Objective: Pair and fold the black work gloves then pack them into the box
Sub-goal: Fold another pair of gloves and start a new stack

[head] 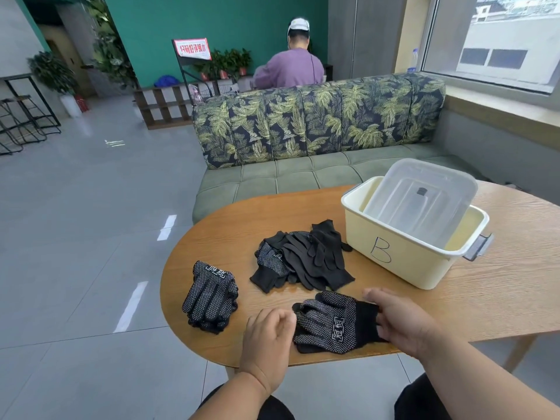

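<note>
Café-style lounge: leaf-print sofa, wooden table, bar stools, potted plants

teal wall, grey tile floor, leaf-print sofa, window at rt, potted plants
</note>
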The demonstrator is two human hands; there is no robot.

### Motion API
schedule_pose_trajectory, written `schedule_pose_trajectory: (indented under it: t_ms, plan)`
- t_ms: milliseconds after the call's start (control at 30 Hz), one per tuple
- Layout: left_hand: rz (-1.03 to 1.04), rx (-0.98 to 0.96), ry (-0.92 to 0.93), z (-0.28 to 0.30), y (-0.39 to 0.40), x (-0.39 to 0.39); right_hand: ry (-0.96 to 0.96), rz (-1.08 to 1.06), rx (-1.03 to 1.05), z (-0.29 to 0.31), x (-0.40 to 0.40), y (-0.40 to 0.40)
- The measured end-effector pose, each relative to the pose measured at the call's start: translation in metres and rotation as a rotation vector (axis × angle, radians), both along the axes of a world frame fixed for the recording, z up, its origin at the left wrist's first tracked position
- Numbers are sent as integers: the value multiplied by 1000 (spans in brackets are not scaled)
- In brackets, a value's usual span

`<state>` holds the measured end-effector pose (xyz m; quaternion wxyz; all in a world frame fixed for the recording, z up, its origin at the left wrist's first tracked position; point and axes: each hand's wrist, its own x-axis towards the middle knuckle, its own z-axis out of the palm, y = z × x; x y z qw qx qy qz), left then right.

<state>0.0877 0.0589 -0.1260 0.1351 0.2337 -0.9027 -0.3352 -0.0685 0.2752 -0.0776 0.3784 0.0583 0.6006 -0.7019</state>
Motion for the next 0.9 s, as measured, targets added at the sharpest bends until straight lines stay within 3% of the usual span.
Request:
schedule_pose_trajectory:
  t_ms: [333,567,900]
  plan:
    - [17,-86,-84,2,4,-2,366,153,335,7,5,1]
    - [-67,-123,-161,7,7,-2,479,219,351,2,1,0]
    - [15,-92,-195,11,11,-10,531,209,399,-10,-6,1]
